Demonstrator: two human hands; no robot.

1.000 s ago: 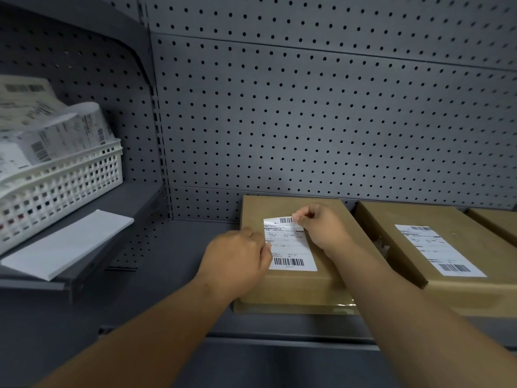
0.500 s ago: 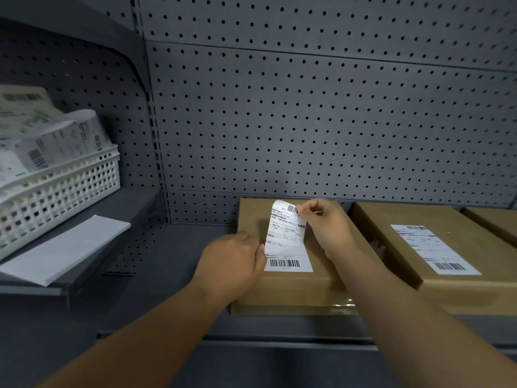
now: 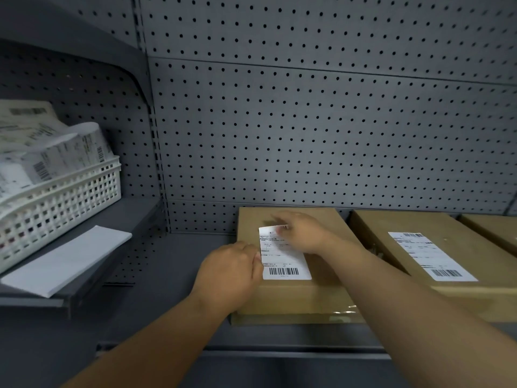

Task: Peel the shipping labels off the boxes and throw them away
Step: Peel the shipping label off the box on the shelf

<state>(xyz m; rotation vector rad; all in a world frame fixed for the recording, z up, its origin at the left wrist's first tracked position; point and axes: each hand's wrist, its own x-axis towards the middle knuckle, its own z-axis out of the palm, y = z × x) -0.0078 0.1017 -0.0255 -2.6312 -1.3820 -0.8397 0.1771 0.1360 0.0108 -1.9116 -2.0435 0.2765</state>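
At the far left edge of the upper side shelf [image 3: 134,217], a white lattice basket [image 3: 64,203] heaped with curled, peeled labels [image 3: 50,152]. Just in front of it, near that shelf's front edge, a flat stack of white sheets [image 3: 67,259].

On the lower shelf [image 3: 173,264], backed against the pegboard [image 3: 307,135], a brown cardboard box [image 3: 296,298] carrying a white shipping label [image 3: 282,261] on its top face, barcode toward the front edge. Left hand [image 3: 229,273] reaching in from below, forearm angled up to the right, knuckles up, fingers curled down at the label's left edge and onto the box top; whether pinching or only pressing, cannot tell. Right hand [image 3: 302,233] coming in from the lower right, forearm crossing the box's right front corner, palm down over the label's upper right corner, blurred, fingers pointing left toward the back of the box; grip on that corner cannot be told through the blur. Label mostly flat against the box.

Just beside, to the right, a second box [image 3: 436,289] with its own label [image 3: 430,256] lying flat. At the right edge of the shelf, part of a third box [image 3: 498,231].
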